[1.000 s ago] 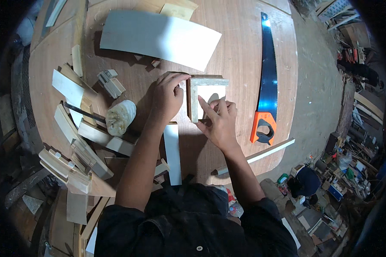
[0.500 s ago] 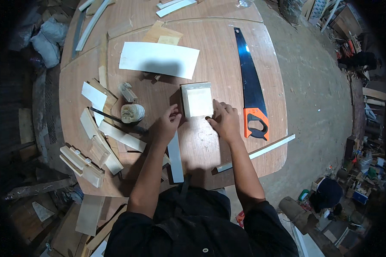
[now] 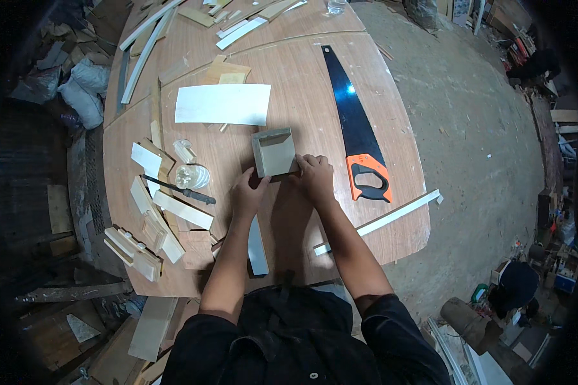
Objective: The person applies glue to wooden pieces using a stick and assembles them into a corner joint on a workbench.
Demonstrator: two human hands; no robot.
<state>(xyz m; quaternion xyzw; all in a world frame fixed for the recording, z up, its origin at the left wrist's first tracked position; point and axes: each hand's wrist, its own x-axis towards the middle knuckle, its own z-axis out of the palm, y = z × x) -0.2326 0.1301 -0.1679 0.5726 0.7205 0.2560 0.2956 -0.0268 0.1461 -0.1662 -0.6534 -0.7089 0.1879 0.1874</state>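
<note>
A small square open-topped box (image 3: 275, 156) of pale wood sits on the table in front of me, its inside facing up and its lower part in shade. My left hand (image 3: 248, 194) has thumb and fingers closed at the box's near left corner. On the near right corner, the fingers of my right hand (image 3: 315, 179) are wrapped against the wall. A flat white panel (image 3: 223, 104) lies beyond the box, over some wood scraps. Under my left forearm's inner side is a grey-white strip (image 3: 257, 247).
To the right lies a handsaw (image 3: 368, 178) with an orange and black handle, and nearer me a white strip (image 3: 392, 219). A clear jar (image 3: 192, 176), a dark-handled chisel-like tool (image 3: 185, 192) and several wood pieces (image 3: 154, 218) crowd the left side. More strips (image 3: 241, 33) lie at the back.
Both hands have come onto the box's near corners. The box looks tilted or turned, with its inside now shaded instead of brightly lit. The whole view has shifted slightly.
</note>
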